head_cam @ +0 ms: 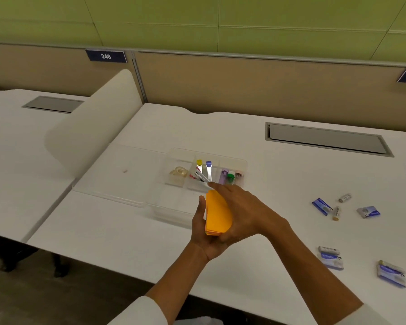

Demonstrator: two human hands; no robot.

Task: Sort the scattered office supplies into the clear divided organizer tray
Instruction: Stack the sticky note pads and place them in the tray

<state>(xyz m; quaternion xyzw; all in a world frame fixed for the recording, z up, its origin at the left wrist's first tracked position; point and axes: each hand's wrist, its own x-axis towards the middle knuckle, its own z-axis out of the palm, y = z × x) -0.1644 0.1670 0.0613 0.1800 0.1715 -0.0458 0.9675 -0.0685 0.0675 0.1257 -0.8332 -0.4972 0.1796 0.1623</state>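
Over the middle of the white desk (279, 184), both hands meet around a stack of orange sticky notes (218, 214): the left hand (206, 233) cups the stack from below and from its left edge with curled fingers, while the right hand (242, 212) lies over its right side, fingers wrapped on the pad and the fingertips reaching toward the tray. Just beyond the hands sits the clear plastic divided organizer tray (243, 163), nearer the desk's far edge than its near one. Its left compartment holds a roll of clear tape (179, 172); the middle one holds a small stapler (201, 176) and two metal clips with a yellow tip (199, 163) and a blue tip (208, 164); the right one holds a purple piece (223, 176) and a green cap (230, 177). Toward the desk's right edge lie scattered blue-and-white staple boxes (322, 206) and small cylindrical batteries (345, 198), well apart from the tray. A grey cable hatch (326, 139) is set into the desk near its far right corner
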